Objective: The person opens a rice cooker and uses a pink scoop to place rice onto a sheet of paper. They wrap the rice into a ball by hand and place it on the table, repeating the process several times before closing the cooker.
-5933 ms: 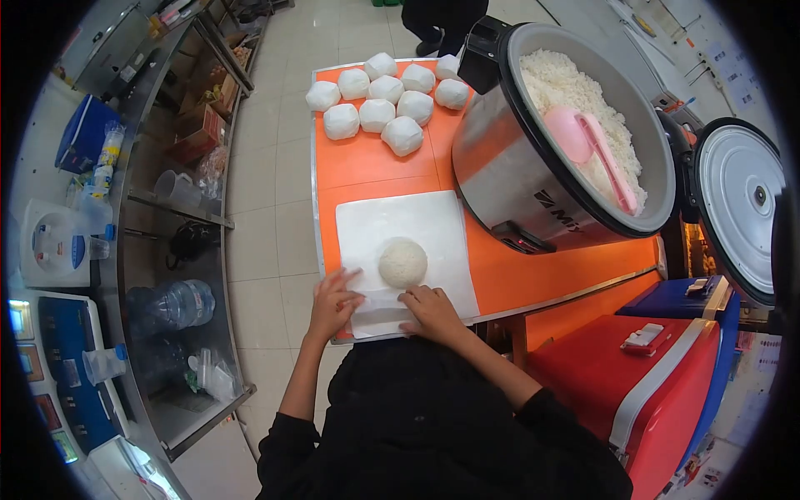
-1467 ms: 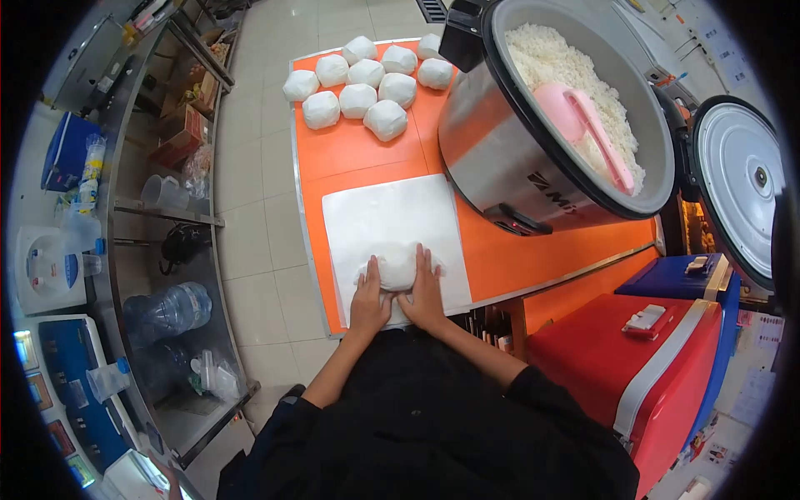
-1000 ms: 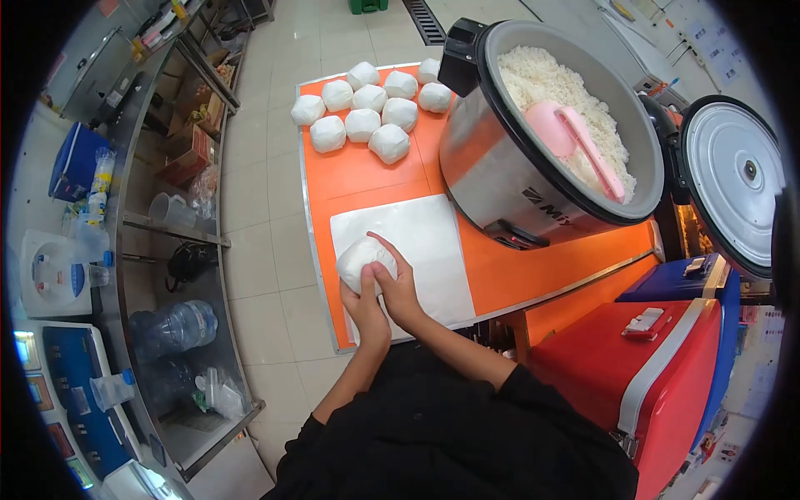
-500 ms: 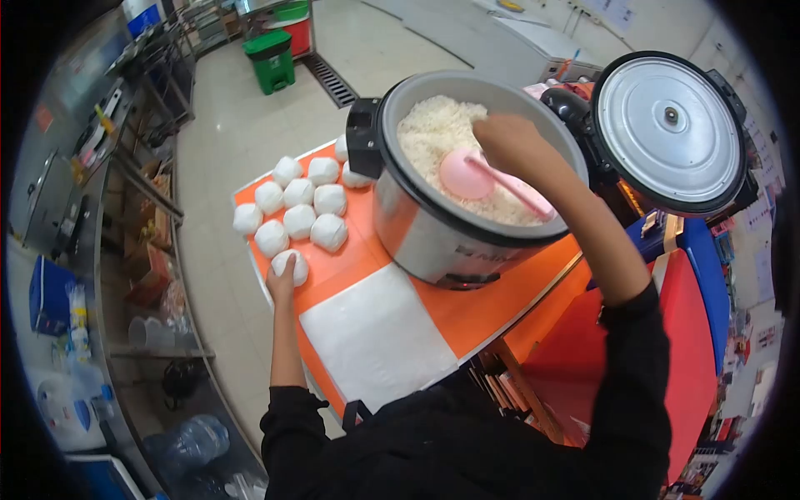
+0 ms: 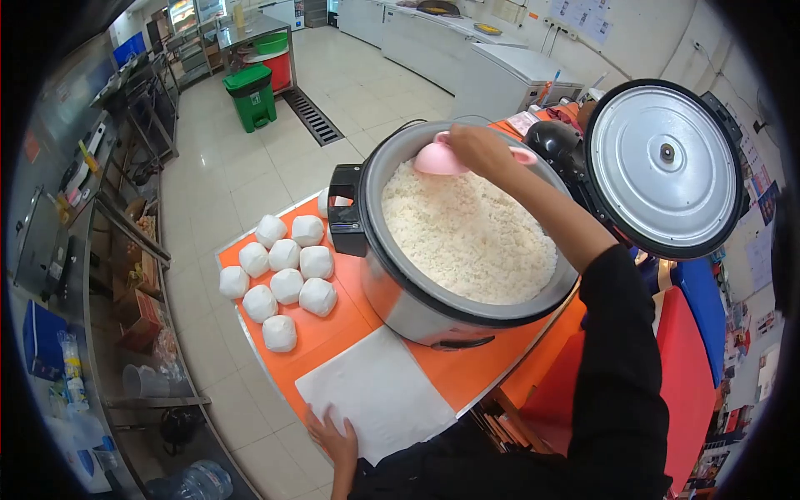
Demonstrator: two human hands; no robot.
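My right hand point(image 5: 479, 152) grips a pink scoop point(image 5: 440, 158) just above the rice at the far side of the cooker. Cooked white rice point(image 5: 467, 242) fills much of the large rice cooker point(image 5: 400, 296), whose rim is grey. At the near left edge of the orange table, my left hand point(image 5: 335, 440) rests its spread fingers on the corner of a stack of white paper sheets point(image 5: 375, 387). Several white paper-wrapped bundles point(image 5: 286, 285) sit in rows left of the cooker. The nearest bundle point(image 5: 279, 333) lies apart from my left hand.
The cooker's lid point(image 5: 667, 158) stands raised at the right. A red surface point(image 5: 617, 392) is beside me on the right. Steel shelving point(image 5: 100, 333) runs along the left. A green bin point(image 5: 252, 98) and white chest freezers point(image 5: 517, 79) are farther back.
My left hand has let go of the nearest wrapped bundle and moved back to the paper. My right hand has lifted the pink scoop off the rice. The view has tilted up.
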